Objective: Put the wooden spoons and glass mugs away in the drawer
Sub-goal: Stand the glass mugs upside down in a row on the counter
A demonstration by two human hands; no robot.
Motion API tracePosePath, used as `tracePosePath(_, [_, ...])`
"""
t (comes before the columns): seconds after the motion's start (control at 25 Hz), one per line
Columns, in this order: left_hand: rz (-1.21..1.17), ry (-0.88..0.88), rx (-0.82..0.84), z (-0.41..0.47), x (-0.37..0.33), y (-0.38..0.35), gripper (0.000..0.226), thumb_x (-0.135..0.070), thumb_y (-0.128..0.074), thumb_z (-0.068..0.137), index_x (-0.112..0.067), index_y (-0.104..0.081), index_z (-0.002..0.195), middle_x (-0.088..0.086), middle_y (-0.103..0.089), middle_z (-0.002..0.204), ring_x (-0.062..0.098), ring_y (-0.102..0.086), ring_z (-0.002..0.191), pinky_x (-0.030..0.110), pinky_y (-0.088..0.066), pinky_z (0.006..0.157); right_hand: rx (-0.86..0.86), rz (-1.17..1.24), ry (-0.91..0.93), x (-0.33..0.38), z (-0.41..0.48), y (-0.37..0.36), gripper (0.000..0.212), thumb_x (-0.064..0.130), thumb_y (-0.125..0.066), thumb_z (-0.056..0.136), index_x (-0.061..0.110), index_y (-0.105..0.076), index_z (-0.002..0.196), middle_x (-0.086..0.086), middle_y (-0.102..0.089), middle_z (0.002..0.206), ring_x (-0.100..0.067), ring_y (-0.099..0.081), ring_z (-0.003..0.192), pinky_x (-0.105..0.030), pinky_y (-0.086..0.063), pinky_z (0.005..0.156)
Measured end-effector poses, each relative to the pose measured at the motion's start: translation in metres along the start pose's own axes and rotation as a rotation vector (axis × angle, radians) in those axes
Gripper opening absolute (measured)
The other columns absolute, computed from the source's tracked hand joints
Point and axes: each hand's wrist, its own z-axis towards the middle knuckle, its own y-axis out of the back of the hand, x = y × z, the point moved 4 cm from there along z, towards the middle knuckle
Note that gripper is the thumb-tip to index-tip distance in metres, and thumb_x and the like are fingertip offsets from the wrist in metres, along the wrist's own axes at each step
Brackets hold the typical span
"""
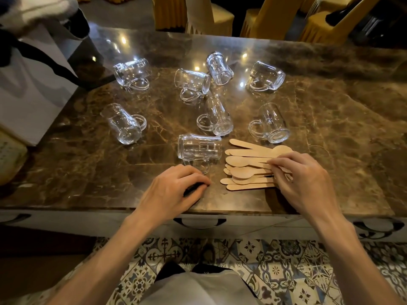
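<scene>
Glass mugs and wooden spoons lie on a brown marble table (330, 128), whose near edge runs above a shut white drawer front (154, 223) with a dark curved handle (199, 223). Below it shows a patterned tile floor (286, 260). At the table's left end stands a white bag (33, 89) with black straps.

Eight glass mugs lie on their sides, spread over the middle of the table: one at far left (132, 73), two close together in the far middle (192, 82) (219, 68), one at far right (267, 75), one at mid left (123, 124), one in the centre (217, 116), one at mid right (271, 123), and the nearest one (199, 148) just left of the spoons.

The wooden spoons (248, 166) lie in a loose overlapping pile near the front edge, bowls pointing both ways.

The right hand (304, 181) covers the pile's right end, its fingertips (272, 161) pinching the spoon handles. The left hand (176, 190) rests palm down on the table beside the nearest mug's handle, fingers curled together, touching no spoon.
</scene>
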Motion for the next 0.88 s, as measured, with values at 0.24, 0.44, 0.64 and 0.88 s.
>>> tracePosePath(0.24, [-0.113,0.027,0.017,0.003,0.002,0.003,0.015,-0.022,-0.065,0.087,-0.017,-0.071,0.100,-0.006,-0.067,0.098,0.007,-0.062,0.090,0.030,-0.053,0.078,0.001,0.130,0.119,0.049,0.035,0.008,0.016,0.023,-0.066,0.085,0.020,-0.071,0.100,0.004,-0.068,0.097,-0.014,-0.061,0.091,-0.028,-0.048,0.077])
tracePosePath(0.44, [-0.217,0.152,-0.167,0.011,0.012,0.038,0.021,-0.034,-0.056,0.089,-0.023,-0.064,0.106,-0.015,-0.063,0.098,-0.003,-0.060,0.091,0.013,-0.048,0.080,0.241,0.084,0.294,0.099,0.076,-0.001,0.044,0.050,-0.060,0.084,0.028,-0.058,0.122,0.008,-0.061,0.119,-0.013,-0.055,0.109,-0.033,-0.045,0.085])
tracePosePath(0.64, [0.073,0.387,-0.271,0.035,0.057,0.108,0.021,-0.030,-0.058,0.088,-0.026,-0.064,0.108,-0.008,-0.060,0.102,0.005,-0.056,0.086,0.018,-0.047,0.072,0.471,-0.028,0.466,0.136,0.099,-0.021,0.065,0.056,-0.060,0.081,0.026,-0.043,0.136,0.005,-0.051,0.133,-0.017,-0.049,0.119,-0.036,-0.047,0.090])
tracePosePath(0.88, [0.606,0.310,0.531,0.058,0.100,0.129,0.061,-0.010,-0.060,0.082,-0.041,-0.045,0.133,-0.009,-0.042,0.140,0.013,-0.034,0.130,0.036,-0.041,0.099,0.601,-0.120,0.493,0.145,0.109,-0.040,0.065,0.052,-0.065,0.078,0.019,-0.047,0.131,-0.001,-0.058,0.122,-0.023,-0.054,0.112,-0.041,-0.051,0.085])
